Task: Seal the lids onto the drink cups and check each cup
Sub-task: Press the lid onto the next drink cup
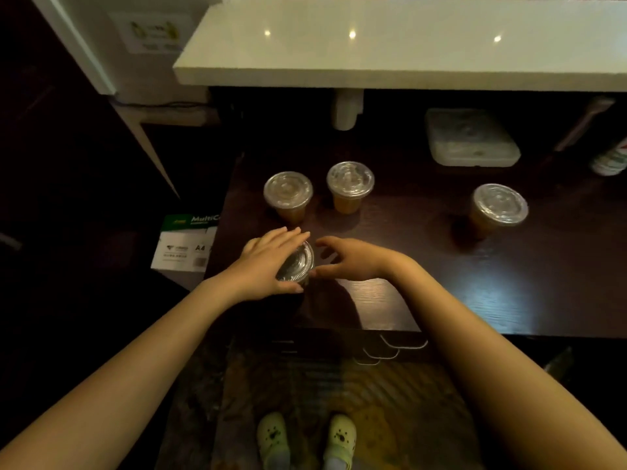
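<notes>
A clear plastic cup with a clear lid (pixel 298 264) stands near the front left of the dark wooden table (pixel 475 286). My left hand (pixel 268 259) lies flat over the lid's left side, thumb at its near rim. My right hand (pixel 349 257) hovers just right of the cup, fingers spread and curled, thumb by the rim. Three more lidded cups of amber drink stand farther back: one at left (pixel 288 195), one at the middle (pixel 350 184), one off to the right (pixel 498 206).
A white counter shelf (pixel 390 45) overhangs the table's back. Under it sit a lidded white container (pixel 471 137) and a bottle (pixel 610 157) at the far right. A box of A4 paper (pixel 185 245) stands on the floor at left. Drawer handles (pixel 400 346) show below the table edge.
</notes>
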A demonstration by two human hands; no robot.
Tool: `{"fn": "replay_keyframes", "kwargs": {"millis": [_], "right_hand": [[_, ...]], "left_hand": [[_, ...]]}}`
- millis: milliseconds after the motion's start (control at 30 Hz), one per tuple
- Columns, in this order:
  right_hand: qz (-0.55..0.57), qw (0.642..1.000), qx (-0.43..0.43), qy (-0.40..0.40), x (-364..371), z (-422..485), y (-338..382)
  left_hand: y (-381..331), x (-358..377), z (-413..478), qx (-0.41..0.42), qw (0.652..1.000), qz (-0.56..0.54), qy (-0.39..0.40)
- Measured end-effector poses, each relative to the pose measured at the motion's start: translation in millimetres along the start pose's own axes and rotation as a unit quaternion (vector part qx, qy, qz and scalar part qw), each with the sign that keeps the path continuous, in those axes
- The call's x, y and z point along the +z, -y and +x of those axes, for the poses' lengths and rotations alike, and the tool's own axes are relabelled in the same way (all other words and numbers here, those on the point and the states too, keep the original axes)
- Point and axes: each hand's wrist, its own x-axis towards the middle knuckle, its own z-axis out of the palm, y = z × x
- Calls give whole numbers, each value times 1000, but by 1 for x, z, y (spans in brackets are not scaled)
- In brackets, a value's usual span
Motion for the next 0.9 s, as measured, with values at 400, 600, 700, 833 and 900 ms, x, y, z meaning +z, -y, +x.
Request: {"fn": "replay_keyframes", "kwargs": {"millis": [400,600,700,833,900], "right_hand": [[157,971,-30,-175,48,38,34],[348,879,-71,-317,91,55,22],[375,866,-81,-319,92,61,19],[409,856,-86,-305,92,65,14],[417,849,-75,-315,93,63,19]], "left_hand": [[9,47,-9,-184,824,-466,-266],[-12,63,13,-204,721,-500,-434],[-5,65,17,-198,736,-475,-440],[-5,66,17,-195,735,-478,-440],[-4,64,15,-186,740,-488,-424]]}}
